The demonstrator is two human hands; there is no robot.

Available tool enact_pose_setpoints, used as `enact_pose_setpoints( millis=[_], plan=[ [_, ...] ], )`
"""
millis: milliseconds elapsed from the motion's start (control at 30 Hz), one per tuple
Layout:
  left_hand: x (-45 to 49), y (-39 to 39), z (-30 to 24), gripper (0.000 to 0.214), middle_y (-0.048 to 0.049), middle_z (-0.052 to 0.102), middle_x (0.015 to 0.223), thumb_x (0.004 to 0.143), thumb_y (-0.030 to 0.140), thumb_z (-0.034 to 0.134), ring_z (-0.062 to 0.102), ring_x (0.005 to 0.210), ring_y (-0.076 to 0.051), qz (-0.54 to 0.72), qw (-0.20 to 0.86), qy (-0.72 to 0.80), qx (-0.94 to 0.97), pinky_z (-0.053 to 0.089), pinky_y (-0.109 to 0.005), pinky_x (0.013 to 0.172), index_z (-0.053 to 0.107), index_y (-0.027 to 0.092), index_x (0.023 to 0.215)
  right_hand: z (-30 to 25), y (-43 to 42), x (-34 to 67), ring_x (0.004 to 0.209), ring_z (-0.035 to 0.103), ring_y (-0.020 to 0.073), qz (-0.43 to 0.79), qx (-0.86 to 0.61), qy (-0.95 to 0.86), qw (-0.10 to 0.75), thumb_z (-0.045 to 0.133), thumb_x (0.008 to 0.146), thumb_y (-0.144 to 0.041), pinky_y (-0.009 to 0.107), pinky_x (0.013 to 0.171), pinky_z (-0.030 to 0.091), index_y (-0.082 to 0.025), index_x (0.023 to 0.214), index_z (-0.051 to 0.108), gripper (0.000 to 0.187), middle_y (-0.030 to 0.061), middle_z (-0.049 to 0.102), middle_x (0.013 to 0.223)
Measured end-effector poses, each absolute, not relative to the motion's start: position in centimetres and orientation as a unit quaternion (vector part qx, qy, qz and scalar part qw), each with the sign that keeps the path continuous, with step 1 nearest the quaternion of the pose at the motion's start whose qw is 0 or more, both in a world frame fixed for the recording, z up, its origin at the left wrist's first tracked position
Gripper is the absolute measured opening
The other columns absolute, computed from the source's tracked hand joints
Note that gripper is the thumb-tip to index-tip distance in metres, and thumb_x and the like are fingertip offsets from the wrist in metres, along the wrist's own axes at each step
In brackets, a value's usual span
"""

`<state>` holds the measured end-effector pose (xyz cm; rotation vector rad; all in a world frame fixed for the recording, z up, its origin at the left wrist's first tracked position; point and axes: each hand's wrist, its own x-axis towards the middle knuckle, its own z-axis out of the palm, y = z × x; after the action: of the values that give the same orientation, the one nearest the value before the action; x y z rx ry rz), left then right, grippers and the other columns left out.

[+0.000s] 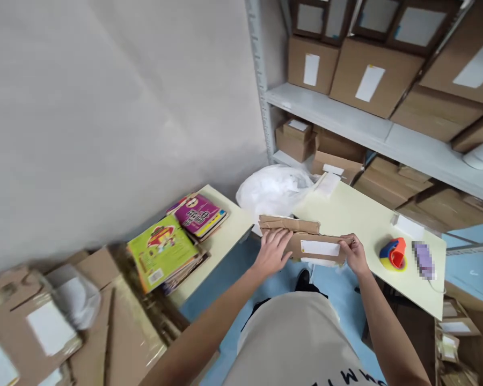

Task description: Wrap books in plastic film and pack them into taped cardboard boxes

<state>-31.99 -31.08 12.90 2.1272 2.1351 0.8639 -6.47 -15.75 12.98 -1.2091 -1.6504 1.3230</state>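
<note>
A flattish cardboard box [317, 240] with a white label [320, 247] is in front of me, at the near edge of the table. My right hand [355, 255] grips its right end, thumb on the front face and the other fingers partly hidden behind. On the left part lies my left hand [274, 250], its fingers stretched out over the cardboard near a raised, creased flap [290, 224]. The thumb of that hand points right along the face. What the box contains is hidden.
Tape rolls [393, 254] and a blurred purple object [423, 259] rest on the table [358, 214]. White plastic [273, 187] bulges behind. Books [163, 249] are stacked on a left table. Shelves [338, 110] hold cardboard boxes; more cardboard [124, 321] lies lower left.
</note>
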Motion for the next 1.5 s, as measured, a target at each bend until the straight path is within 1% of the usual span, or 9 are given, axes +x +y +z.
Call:
enact_pose_setpoints(
  millis=[267,400,567,733,900,1033,1167,1333,1500],
  plan=[
    [-26.7,-17.8,12.6,0.019,-0.0085,0.064,0.095,0.092,0.015,0.050,0.057,0.098,-0.025,0.276,0.037,0.626,0.728,0.036,-0.046,0.098,0.067,0.022,0.097,13.1,-10.7,1.0,0.071,0.059,0.0213,0.454,-0.526,-0.581,0.424,0.068,0.074,-0.062,0.036,0.068,0.048,-0.024,0.084,0.058,0.040,0.0037,0.065,0.075],
    [-25.8,-13.1,12.9,0.019,-0.0066,0.063,0.094,0.092,0.014,0.048,0.056,0.095,-0.023,0.270,0.056,0.578,0.768,0.034,-0.048,0.104,0.065,0.022,0.092,13.5,-9.2,2.4,0.093,0.065,0.0273,0.473,-0.523,-0.540,0.459,0.069,0.075,-0.060,0.045,0.087,0.050,-0.026,0.094,0.059,0.041,0.0091,0.070,0.095],
    [-25.8,-9.1,12.3,0.022,-0.0055,0.062,0.092,0.094,0.014,0.045,0.057,0.094,-0.022,0.261,0.085,0.529,0.803,0.029,-0.053,0.113,0.065,0.022,0.091,14.0,-7.4,2.8,0.112,0.062,0.0293,0.459,-0.530,-0.530,0.476,0.073,0.070,-0.063,0.047,0.101,0.046,-0.024,0.106,0.061,0.054,0.0122,0.068,0.114],
    [-26.3,-5.4,11.1,0.026,-0.0061,0.062,0.091,0.095,0.013,0.043,0.058,0.090,-0.022,0.267,0.109,0.493,0.821,0.030,-0.056,0.114,0.066,0.022,0.090,14.7,-5.6,2.2,0.114,0.062,0.0310,0.443,-0.620,-0.490,0.425,0.070,0.069,-0.069,0.045,0.097,0.050,-0.024,0.110,0.069,0.061,0.0122,0.069,0.120],
    [-27.3,-2.2,9.8,0.031,-0.0065,0.062,0.089,0.092,0.009,0.041,0.059,0.091,-0.022,0.277,0.182,0.439,0.835,0.027,-0.060,0.117,0.068,0.023,0.091,15.0,-3.9,1.6,0.098,0.067,0.0277,0.428,-0.702,-0.443,0.356,0.070,0.072,-0.061,0.041,0.085,0.054,-0.024,0.103,0.076,0.049,0.0068,0.075,0.097],
    [-27.6,-0.7,8.9,0.032,-0.0066,0.062,0.091,0.091,0.007,0.041,0.059,0.094,-0.022,0.279,0.250,0.397,0.838,0.022,-0.062,0.119,0.069,0.023,0.092,15.1,-2.7,1.5,0.085,0.067,0.0261,0.377,-0.739,-0.474,0.293,0.062,0.081,-0.057,0.038,0.075,0.053,-0.022,0.103,0.077,0.044,0.0058,0.074,0.084],
    [-27.2,-0.2,8.7,0.030,-0.0066,0.063,0.092,0.092,0.009,0.041,0.060,0.098,-0.021,0.268,0.297,0.333,0.854,0.025,-0.058,0.119,0.068,0.023,0.090,14.8,-1.1,1.7,0.083,0.067,0.0274,0.247,-0.800,-0.516,0.180,0.047,0.093,-0.044,0.037,0.070,0.049,-0.023,0.109,0.074,0.039,0.0104,0.073,0.089],
    [-27.2,-0.4,9.1,0.030,-0.0091,0.064,0.101,0.090,0.007,0.043,0.057,0.118,-0.023,0.262,0.319,0.318,0.853,0.036,-0.049,0.115,0.068,0.023,0.086,13.5,1.1,2.5,0.075,0.067,0.0306,0.162,-0.802,-0.574,0.031,0.044,0.094,-0.027,0.039,0.068,0.044,-0.018,0.125,0.064,0.039,0.0149,0.070,0.080],
    [-27.1,-1.5,9.1,0.004,-0.0118,0.060,0.117,0.081,0.025,0.064,0.046,0.131,-0.034,0.266,0.252,0.448,0.816,0.029,-0.061,0.115,0.068,0.022,0.082,12.0,2.3,3.2,0.072,0.067,0.0280,0.161,-0.776,-0.608,0.056,0.050,0.086,-0.021,0.035,0.066,0.044,-0.017,0.126,0.061,0.041,0.0109,0.072,0.074]
  ],
)
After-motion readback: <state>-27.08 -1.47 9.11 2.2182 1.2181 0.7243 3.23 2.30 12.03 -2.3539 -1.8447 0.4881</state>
